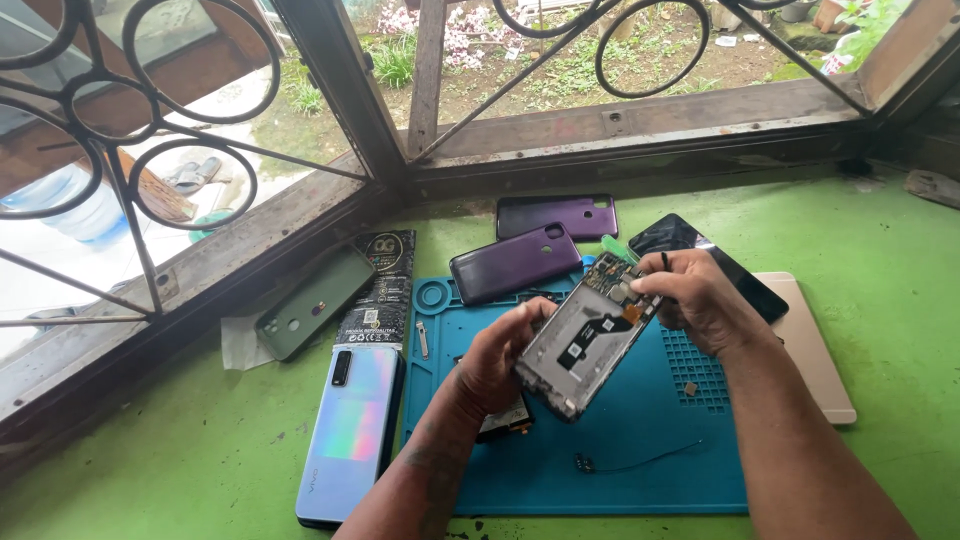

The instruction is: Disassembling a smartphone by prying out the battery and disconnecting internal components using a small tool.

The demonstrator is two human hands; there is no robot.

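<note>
Left hand [497, 360] grips the lower edge of an opened grey phone frame with bare circuit board [590, 335], tilted up over the blue ribbed rubber mat [640, 460] on the glossy green bench [880, 230]. Right hand [700, 295] pinches a thin dark tool [665, 263] at the top end — two matte purple back covers [515, 262] lie behind.

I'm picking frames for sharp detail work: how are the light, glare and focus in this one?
Head view: soft daylight from the barred window, overexposed outside at left; faint shadows on the blue work mat; the opened grey phone frame held by left hand and right hand looks fairly sharp; sheen on the iridescent phone.
</note>
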